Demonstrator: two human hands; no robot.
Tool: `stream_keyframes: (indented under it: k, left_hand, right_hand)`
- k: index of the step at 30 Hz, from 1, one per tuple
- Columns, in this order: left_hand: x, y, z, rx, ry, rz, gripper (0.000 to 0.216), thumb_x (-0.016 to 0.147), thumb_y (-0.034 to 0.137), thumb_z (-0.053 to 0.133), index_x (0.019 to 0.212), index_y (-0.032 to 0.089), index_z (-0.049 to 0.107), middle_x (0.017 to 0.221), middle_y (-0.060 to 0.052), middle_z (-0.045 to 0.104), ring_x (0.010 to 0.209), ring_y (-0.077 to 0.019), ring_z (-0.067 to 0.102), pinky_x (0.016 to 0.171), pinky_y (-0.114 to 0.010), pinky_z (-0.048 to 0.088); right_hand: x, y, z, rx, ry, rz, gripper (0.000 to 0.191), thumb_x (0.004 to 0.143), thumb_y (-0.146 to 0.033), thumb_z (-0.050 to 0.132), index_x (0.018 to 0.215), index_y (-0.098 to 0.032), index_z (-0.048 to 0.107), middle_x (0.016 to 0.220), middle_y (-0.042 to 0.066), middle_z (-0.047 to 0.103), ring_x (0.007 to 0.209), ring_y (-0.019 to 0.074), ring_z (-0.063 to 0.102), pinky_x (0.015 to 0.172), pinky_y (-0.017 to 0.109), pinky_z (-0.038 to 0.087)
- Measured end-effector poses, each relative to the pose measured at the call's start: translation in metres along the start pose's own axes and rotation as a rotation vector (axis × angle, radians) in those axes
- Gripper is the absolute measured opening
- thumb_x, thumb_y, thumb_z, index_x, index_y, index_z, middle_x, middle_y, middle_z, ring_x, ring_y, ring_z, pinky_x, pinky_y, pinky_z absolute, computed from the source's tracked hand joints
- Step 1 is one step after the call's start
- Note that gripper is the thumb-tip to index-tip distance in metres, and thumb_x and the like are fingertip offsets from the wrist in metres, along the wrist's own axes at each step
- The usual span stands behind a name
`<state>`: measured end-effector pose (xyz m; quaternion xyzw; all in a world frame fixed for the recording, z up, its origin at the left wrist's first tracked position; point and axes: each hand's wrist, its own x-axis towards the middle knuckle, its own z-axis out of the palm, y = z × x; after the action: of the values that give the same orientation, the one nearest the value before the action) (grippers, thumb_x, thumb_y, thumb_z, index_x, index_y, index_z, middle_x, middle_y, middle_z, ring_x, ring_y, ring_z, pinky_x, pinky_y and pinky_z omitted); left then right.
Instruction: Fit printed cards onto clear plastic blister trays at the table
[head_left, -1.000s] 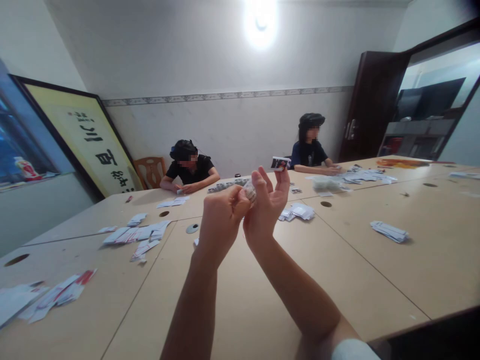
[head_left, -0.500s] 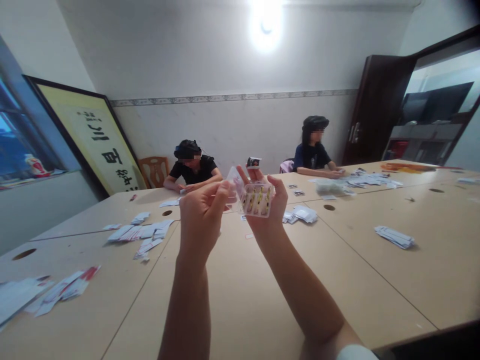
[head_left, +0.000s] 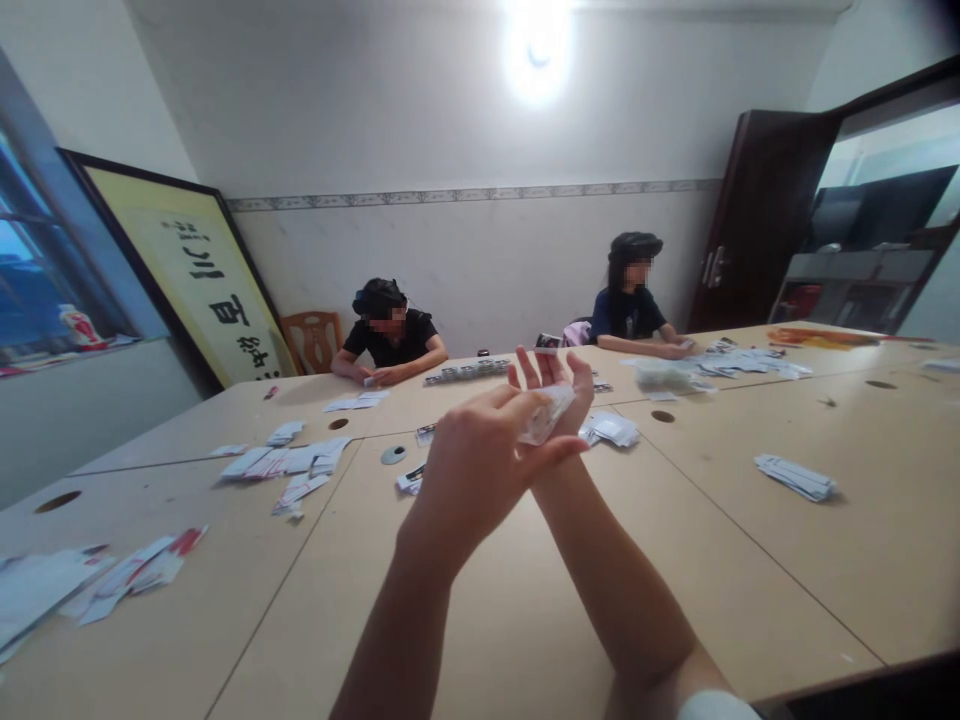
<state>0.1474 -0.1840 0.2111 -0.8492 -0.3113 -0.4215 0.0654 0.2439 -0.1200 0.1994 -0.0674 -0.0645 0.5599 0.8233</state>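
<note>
Above the pale wooden counter [head_left: 750, 580], well inside its near edge, the half-open right hand [head_left: 577, 405] held a transparent plastic box [head_left: 552, 417], which the left hand [head_left: 476, 455], thumb spread, touched with unclear grip.

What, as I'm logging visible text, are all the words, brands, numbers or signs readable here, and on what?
"川": on the framed sign.
"百": on the same sign.
Too unclear to read: the sign's other characters.
Too small or blurred: any print on the paper slips, the small cards and the dark card by the right hand.
Clear case: no readable text.
</note>
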Motion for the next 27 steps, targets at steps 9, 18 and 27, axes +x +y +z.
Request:
stream_keyframes:
  k: [9, 18, 27]
  left_hand:
    - [0.004, -0.012, 0.028, 0.119, 0.282, 0.140, 0.021, 0.099, 0.028, 0.059, 0.101, 0.016, 0.076, 0.086, -0.005, 0.080, 0.072, -0.0201, 0.074, 0.061, -0.029, 0.051]
    - [0.007, -0.016, 0.019, -0.165, 0.073, 0.100, 0.033, 0.096, 0.046, 0.062, 0.104, 0.018, 0.077, 0.099, -0.007, 0.079, 0.089, -0.0218, 0.073, 0.079, -0.034, 0.054]
    - [0.014, -0.043, 0.031, -0.749, -0.177, -0.282, 0.038, 0.088, 0.050, 0.071, 0.111, 0.021, 0.060, 0.122, -0.011, 0.064, 0.112, -0.0229, 0.065, 0.089, -0.036, 0.057]
  right_hand:
    - [-0.004, -0.010, 0.007, -0.093, 0.077, -0.263, 0.015, 0.082, -0.033, 0.058, 0.094, -0.024, 0.060, 0.111, -0.001, 0.058, 0.114, 0.0158, 0.062, 0.086, 0.030, 0.051]
    - [0.004, -0.009, 0.001, -0.088, 0.003, -0.251, 0.022, 0.076, -0.038, 0.062, 0.094, -0.025, 0.058, 0.112, 0.000, 0.058, 0.110, 0.0176, 0.062, 0.088, 0.033, 0.050]
    - [0.011, -0.006, -0.003, -0.160, -0.055, -0.344, 0.023, 0.071, -0.028, 0.064, 0.093, -0.024, 0.059, 0.100, -0.001, 0.062, 0.108, 0.0179, 0.066, 0.086, 0.031, 0.051]
